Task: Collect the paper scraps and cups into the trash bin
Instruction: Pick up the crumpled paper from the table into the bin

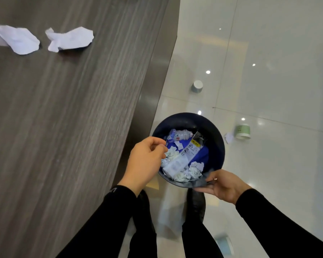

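The dark blue trash bin (215, 144) hangs above the floor beside the table edge, filled with crumpled paper, a bottle and packaging. My right hand (223, 185) grips its near rim. My left hand (146, 161) hovers over the bin's left rim, fingers loosely curled, with nothing visibly in it; a crumpled wad lies right by the fingertips. Two white paper scraps (15, 39) (70, 40) lie on the table's far left. On the floor are an upturned cup (197, 86), a green cup on its side (242, 131) with a small scrap (229, 137) beside it, and a blurred cup (225, 243) near my feet.
The dark wood-grain table (73, 118) fills the left half; its edge runs diagonally down to my legs. To the right is glossy white tiled floor (278, 53). My black shoes (196, 203) stand under the bin.
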